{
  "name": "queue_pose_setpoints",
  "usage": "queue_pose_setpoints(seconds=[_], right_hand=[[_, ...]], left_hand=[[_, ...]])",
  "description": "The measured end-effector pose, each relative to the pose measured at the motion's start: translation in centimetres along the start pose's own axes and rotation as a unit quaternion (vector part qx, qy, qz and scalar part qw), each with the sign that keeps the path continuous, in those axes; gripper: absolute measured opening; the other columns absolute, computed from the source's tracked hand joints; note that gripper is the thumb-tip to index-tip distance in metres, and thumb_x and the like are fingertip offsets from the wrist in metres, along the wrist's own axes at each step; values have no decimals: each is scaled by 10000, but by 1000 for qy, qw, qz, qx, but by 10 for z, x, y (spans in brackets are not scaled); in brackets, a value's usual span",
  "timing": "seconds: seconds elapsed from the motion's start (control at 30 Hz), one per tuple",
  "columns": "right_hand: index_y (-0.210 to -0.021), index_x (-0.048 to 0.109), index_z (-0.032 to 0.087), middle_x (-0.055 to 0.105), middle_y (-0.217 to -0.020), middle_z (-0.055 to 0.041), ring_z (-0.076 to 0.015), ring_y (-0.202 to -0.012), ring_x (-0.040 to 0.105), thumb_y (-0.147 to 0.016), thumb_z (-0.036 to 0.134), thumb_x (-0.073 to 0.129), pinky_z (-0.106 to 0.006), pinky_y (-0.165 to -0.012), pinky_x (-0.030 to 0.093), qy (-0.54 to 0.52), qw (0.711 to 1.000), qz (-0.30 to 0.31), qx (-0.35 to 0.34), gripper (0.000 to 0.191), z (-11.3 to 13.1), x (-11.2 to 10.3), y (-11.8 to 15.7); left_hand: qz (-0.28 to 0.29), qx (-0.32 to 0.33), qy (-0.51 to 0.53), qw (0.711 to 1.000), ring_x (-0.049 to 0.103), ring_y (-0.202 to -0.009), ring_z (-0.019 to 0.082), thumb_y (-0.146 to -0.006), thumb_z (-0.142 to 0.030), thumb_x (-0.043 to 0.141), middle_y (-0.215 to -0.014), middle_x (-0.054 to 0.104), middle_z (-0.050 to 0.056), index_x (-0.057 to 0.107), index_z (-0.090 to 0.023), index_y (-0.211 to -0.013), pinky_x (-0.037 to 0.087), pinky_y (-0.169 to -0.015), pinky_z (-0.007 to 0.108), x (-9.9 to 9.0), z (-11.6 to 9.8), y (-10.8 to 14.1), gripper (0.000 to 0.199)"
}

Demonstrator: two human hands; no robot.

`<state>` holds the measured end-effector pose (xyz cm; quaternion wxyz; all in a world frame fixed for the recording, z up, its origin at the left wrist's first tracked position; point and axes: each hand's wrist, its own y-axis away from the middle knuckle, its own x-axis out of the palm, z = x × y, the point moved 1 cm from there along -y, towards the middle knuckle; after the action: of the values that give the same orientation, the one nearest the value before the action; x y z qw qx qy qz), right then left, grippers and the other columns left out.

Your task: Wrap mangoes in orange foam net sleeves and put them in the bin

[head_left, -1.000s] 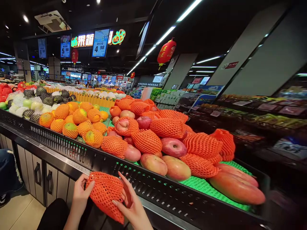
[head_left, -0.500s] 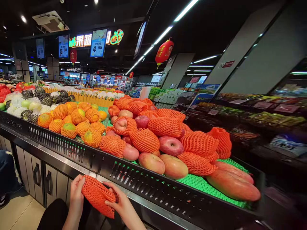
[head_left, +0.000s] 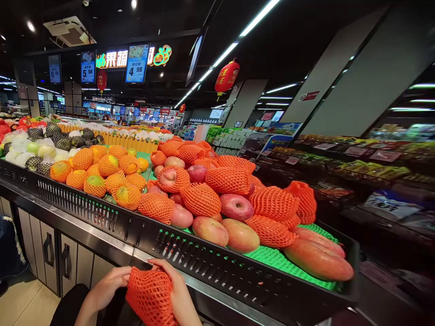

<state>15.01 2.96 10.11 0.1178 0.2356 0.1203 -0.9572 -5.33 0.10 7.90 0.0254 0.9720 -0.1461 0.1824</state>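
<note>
Pinching the orange net [head_left: 150, 294], the left hand [head_left: 108, 286] slants inward near the counter [head_left: 102, 243] front edge. The right hand [head_left: 178, 290] arches half-curled over the net; its hold is unclear.

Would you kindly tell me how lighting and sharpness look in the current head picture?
Head view: the mangoes, orange net, left hand and right hand look bright and fairly clear; head view: the light strip glares against a dark ceiling; head view: the right-hand shelves look smeared and stretched.
</note>
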Motion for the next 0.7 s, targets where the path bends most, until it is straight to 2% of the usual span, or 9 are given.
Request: queue_pose_setpoints(seconds=[0.07, 0.2, 0.33, 0.37, 0.4, 0.47, 0.57, 0.63, 0.7], right_hand=[[-1058, 684, 180, 626, -960, -63, -203, -931, 578, -737, 268, 512, -307, -878, 416, -1, 1000, -14, 1, 375, 1, 0, 0], [-947, 729, 193, 630, -931, -73, -211, -908, 591, -679, 257, 511, -316, -883, 434, -9, 1000, -16, 3, 351, 0, 7, -2], [-931, 748, 202, 607, -934, -81, -206, -903, 593, -631, 240, 518, -301, -863, 441, -20, 999, -38, 4, 380, -2, 10, -3], [-935, 747, 199, 606, -952, -85, -203, -894, 588, -631, 239, 515, -298, -852, 438, -21, 999, -48, 2, 385, -3, 9, -3], [-941, 745, 194, 603, -960, -89, -196, -863, 578, -635, 242, 521, -292, -822, 434, -21, 998, -59, -1, 383, -5, 7, -4], [-958, 740, 180, 595, -952, -90, -177, -766, 539, -634, 246, 557, -278, -733, 413, -16, 997, -74, -4, 378, -10, 3, -5], [-976, 746, 188, 600, -953, -88, -186, -799, 567, -657, 241, 561, -288, -771, 435, -8, 998, -61, -9, 372, -19, 0, -9], [-995, 750, 203, 606, -969, -83, -197, -893, 598, -666, 215, 529, -306, -870, 453, -5, 999, -36, -8, 397, -26, 3, -10], [-1007, 747, 202, 604, -967, -73, -191, -924, 603, -667, 200, 550, -299, -900, 458, 1, 1000, -15, -9, 393, -31, 9, -9]], left_hand=[[40, 19, 1, 999, 651, -841, 165, -673, -219, 535, -886, 734, 78, 760, -146, -799, 458, -836, 251, 4, -9, 3, 269], [24, 4, -35, 999, 556, -707, 99, -643, -243, 706, -779, 673, 26, 698, -140, -763, 400, -713, 178, 9, -14, 0, 158], [30, -29, -135, 990, 333, -622, 78, -721, -352, 700, -566, 449, -17, 545, -126, -512, 306, -626, 177, 11, -5, -1, 344], [23, -30, -149, 988, 328, -633, 86, -762, -356, 665, -566, 451, -12, 537, -133, -490, 316, -638, 182, 10, -3, 0, 374], [20, -29, -159, 987, 367, -659, 101, -798, -344, 627, -601, 508, 2, 576, -141, -511, 350, -678, 191, 9, -1, 2, 356], [35, -29, -196, 980, 516, -813, 154, -848, -314, 562, -829, 678, 41, 711, -175, -669, 419, -847, 233, 6, 1, 7, 272], [48, -55, -262, 962, 585, -1059, 211, -892, -309, 505, -1096, 713, 73, 786, -217, -932, 386, -1053, 309, 2, 4, 13, 299], [33, -51, -266, 962, 599, -1047, 216, -902, -351, 506, -1073, 711, 84, 779, -213, -1017, 415, -1029, 317, 3, 4, 13, 326], [20, 1, -223, 975, 615, -995, 203, -898, -379, 529, -1058, 709, 90, 772, -187, -1045, 450, -973, 298, 7, 1, 11, 342]])
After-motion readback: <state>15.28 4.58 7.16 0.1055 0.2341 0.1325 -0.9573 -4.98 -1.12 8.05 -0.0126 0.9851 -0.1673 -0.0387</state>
